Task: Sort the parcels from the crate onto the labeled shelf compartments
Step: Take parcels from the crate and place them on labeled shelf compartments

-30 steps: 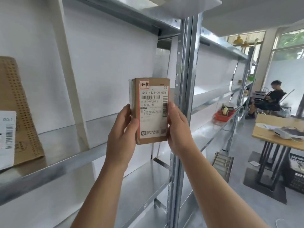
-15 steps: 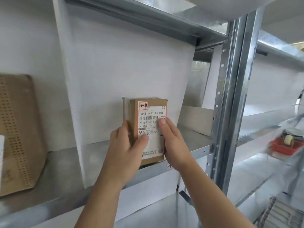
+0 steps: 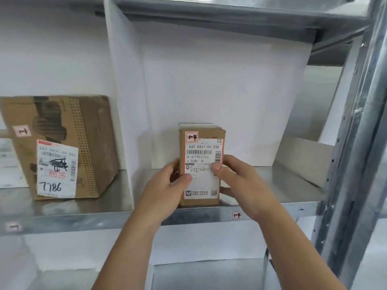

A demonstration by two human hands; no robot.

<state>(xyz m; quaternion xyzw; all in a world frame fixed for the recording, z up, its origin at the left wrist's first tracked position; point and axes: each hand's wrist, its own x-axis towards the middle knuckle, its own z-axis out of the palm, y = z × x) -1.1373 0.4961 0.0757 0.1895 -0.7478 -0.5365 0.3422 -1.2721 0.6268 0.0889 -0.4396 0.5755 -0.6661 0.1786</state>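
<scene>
A small brown cardboard parcel (image 3: 202, 147) with a white shipping label and a hand-marked sticker stands upright on the metal shelf (image 3: 199, 215), near its front edge. My left hand (image 3: 167, 193) grips its left side, thumb across the label. My right hand (image 3: 240, 181) grips its right side, thumb on the label. A small sticker label (image 3: 236, 215) sits on the shelf's front lip just below and to the right of the parcel. The crate is out of view.
A white divider panel (image 3: 123, 101) separates this compartment from the left one, where a larger brown box (image 3: 62, 147) marked 7786 stands. Another label (image 3: 14, 227) sits on the left lip. A steel upright post (image 3: 356, 143) bounds the right side. A lower shelf lies beneath.
The parcel went from mid-air in front of the post into the compartment and now stands on the shelf. The view swung left and closer, bringing the larger box into sight.
</scene>
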